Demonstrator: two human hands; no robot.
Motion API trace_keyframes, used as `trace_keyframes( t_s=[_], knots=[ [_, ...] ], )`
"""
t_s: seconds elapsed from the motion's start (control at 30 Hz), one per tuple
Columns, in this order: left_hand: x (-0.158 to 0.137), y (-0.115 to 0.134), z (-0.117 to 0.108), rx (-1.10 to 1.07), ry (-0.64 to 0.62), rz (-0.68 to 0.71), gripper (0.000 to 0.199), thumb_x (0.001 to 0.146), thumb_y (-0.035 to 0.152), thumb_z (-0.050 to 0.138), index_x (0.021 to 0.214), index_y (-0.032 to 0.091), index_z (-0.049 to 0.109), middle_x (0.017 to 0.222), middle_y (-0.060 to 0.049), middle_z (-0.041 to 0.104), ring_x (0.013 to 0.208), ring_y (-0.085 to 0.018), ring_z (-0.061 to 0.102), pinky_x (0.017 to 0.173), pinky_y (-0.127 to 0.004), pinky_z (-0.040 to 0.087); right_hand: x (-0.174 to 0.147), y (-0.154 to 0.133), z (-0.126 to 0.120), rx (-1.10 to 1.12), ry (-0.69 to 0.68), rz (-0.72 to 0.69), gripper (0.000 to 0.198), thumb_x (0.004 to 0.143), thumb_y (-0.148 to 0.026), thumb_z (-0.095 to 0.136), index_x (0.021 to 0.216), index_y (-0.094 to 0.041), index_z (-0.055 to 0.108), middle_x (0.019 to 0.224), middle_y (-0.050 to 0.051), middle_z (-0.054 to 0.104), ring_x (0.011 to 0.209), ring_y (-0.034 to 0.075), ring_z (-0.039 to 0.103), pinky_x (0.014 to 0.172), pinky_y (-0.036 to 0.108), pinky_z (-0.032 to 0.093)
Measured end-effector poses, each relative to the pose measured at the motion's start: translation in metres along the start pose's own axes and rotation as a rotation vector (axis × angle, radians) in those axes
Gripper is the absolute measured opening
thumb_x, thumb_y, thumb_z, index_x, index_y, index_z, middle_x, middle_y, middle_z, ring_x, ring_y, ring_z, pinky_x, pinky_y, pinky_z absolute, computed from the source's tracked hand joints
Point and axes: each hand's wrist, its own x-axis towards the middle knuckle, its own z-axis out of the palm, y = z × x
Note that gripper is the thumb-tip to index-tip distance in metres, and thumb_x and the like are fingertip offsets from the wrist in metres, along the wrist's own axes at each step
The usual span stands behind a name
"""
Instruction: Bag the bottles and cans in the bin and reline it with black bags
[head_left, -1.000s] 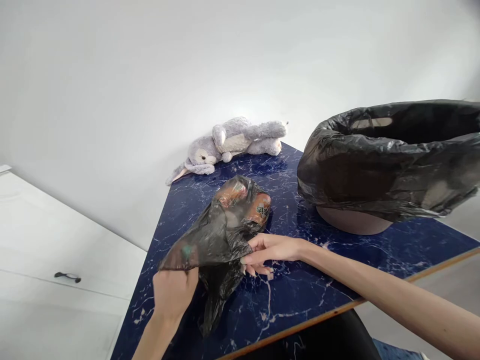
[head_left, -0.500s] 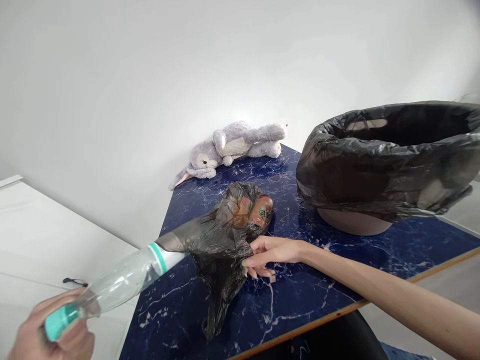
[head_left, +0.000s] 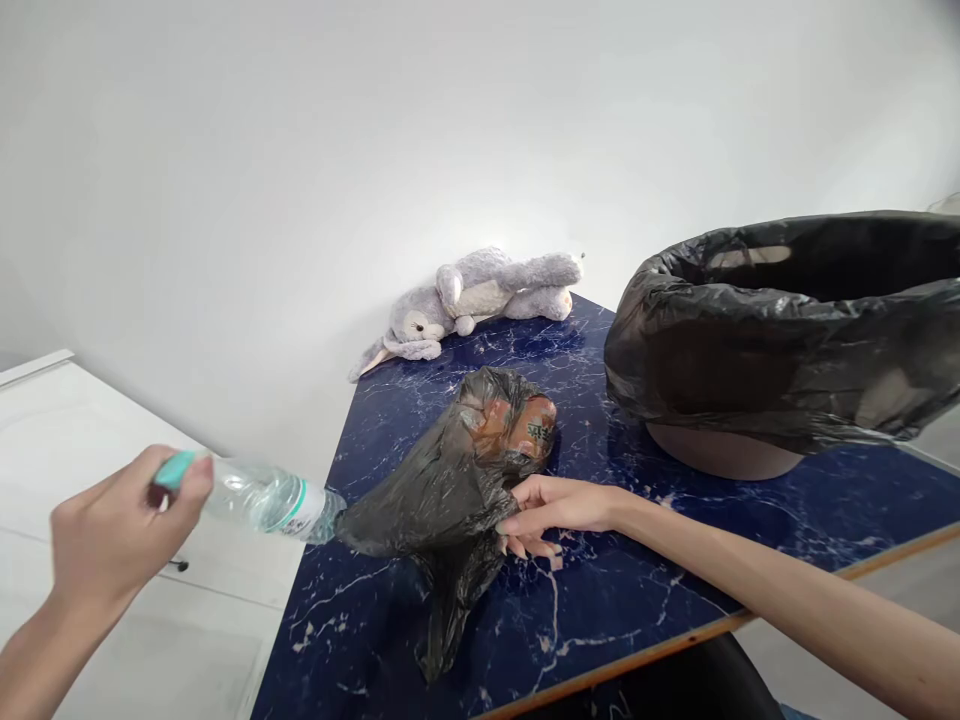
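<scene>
By its turquoise cap, my left hand [head_left: 124, 530] grips a clear plastic bottle [head_left: 281, 500] with a white and turquoise label. The bottle's base meets the mouth of a thin black plastic bag [head_left: 420, 500]; whether a little of it is still inside I cannot tell. My right hand [head_left: 551, 510] rests on the table and pinches the near side of the bag. Orange-brown packages [head_left: 517, 428] with dark lettering show through the bag's far end.
A bin [head_left: 724, 455] lined with a black bag [head_left: 750, 350] stands at the right of the blue marbled table [head_left: 360, 630]. A grey plush rabbit [head_left: 472, 300] lies at the back against the wall. White cabinets [head_left: 210, 620] stand at the left.
My left hand has moved up and drawn the bottle leftward out of the bag, so its label and base now show. My right hand keeps its hold on the bag.
</scene>
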Motion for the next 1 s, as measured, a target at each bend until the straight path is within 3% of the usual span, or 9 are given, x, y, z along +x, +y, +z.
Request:
trace_keyframes(
  t_s=[0.2,0.27,0.43,0.67,0.83,1.0],
  knots=[
    [0.031,0.024,0.029,0.129,-0.34,-0.042,0.042,0.102,0.057,0.044,0.076,0.024,0.04,0.066,0.003,0.049,0.066,-0.017,0.046,0.062,-0.022,0.024,0.0,0.001,0.001,0.004,0.0,0.005,0.038,0.097,-0.05,0.081,0.088,-0.013,0.079,0.063,-0.002,0.064,0.052,0.009,0.053,0.056,0.024,0.046],
    [0.035,0.028,0.035,0.145,-0.399,-0.053,0.043,0.104,0.058,0.043,0.077,0.025,0.041,0.068,0.002,0.052,0.065,-0.017,0.044,0.062,-0.023,0.024,0.0,0.001,0.001,0.004,0.001,0.008,0.038,0.097,-0.05,0.082,0.088,-0.013,0.079,0.062,-0.003,0.063,0.052,0.009,0.053,0.056,0.024,0.046],
    [0.035,0.035,0.046,0.183,-0.448,-0.079,0.042,0.105,0.057,0.046,0.078,0.024,0.046,0.07,0.002,0.055,0.064,-0.018,0.048,0.062,-0.024,0.023,0.0,0.0,0.001,0.002,0.009,0.015,0.038,0.097,-0.049,0.082,0.087,-0.012,0.079,0.064,-0.002,0.065,0.053,0.008,0.055,0.057,0.024,0.046],
    [0.023,0.042,0.031,0.149,-0.545,-0.002,0.052,0.111,0.064,0.032,0.087,0.023,0.053,0.073,0.003,0.059,0.068,-0.018,0.058,0.064,-0.021,0.03,0.001,0.003,0.001,0.003,0.01,0.009,0.037,0.097,-0.048,0.082,0.087,-0.013,0.08,0.065,-0.002,0.066,0.052,0.008,0.054,0.055,0.024,0.045],
    [0.024,0.042,0.029,0.143,-0.55,-0.007,0.053,0.112,0.062,0.029,0.085,0.023,0.053,0.068,0.001,0.057,0.065,-0.021,0.059,0.062,-0.022,0.03,0.002,0.005,0.0,0.003,0.012,0.005,0.038,0.096,-0.05,0.083,0.089,-0.013,0.08,0.072,0.001,0.071,0.053,0.008,0.055,0.055,0.025,0.046],
    [0.021,0.039,0.027,0.13,-0.523,-0.013,0.054,0.111,0.062,0.033,0.083,0.022,0.055,0.062,0.002,0.056,0.06,-0.02,0.057,0.06,-0.022,0.028,0.001,0.001,0.001,-0.009,0.003,0.011,0.038,0.098,-0.048,0.081,0.084,-0.013,0.079,0.062,-0.001,0.065,0.051,0.009,0.054,0.062,0.027,0.05]
  ],
)
